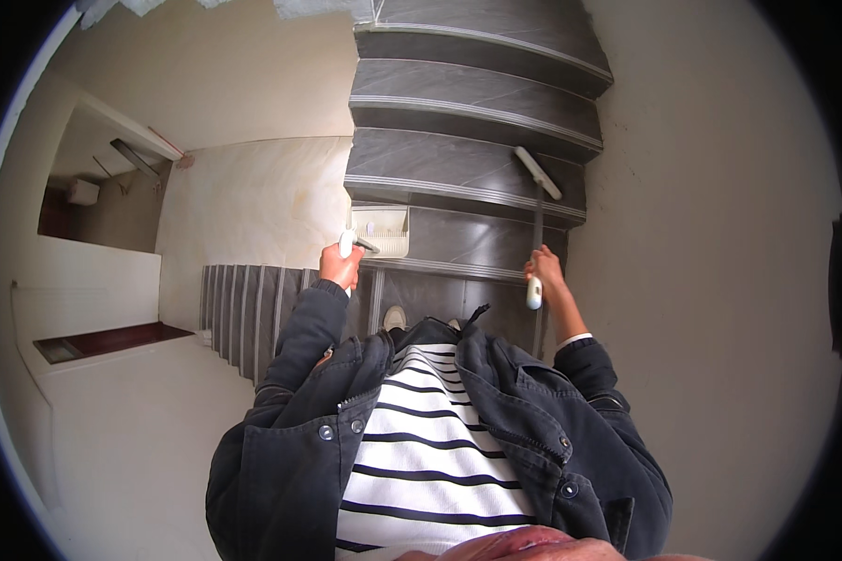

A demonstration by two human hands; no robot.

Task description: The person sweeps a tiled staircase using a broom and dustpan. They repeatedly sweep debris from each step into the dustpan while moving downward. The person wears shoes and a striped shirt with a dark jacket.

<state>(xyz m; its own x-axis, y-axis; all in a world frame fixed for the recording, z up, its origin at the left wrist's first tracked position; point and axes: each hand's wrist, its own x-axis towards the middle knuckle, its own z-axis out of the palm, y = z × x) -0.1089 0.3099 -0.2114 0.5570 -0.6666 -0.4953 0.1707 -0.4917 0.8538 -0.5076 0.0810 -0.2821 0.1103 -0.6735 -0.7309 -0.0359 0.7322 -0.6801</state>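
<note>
My left hand (339,269) grips the white upright handle of a long-handled dustpan. The pan of the dustpan (391,245), cream with a row of comb teeth, is at the left end of a dark stair step; a small pale piece lies inside it. In my right hand (549,269) is the pole of a broom (537,174), its white end below my fist. The narrow broom head lies slantwise over a higher step, near its right end. Whether its bristles touch the step cannot be made out.
Dark grey stone stairs (463,158) with ridged nosings rise ahead. A plain wall (702,210) borders them on the right. At the left, more steps (242,308) descend beside a marble-look wall panel (266,196). My shoe (394,318) stands on the dark floor below the dustpan.
</note>
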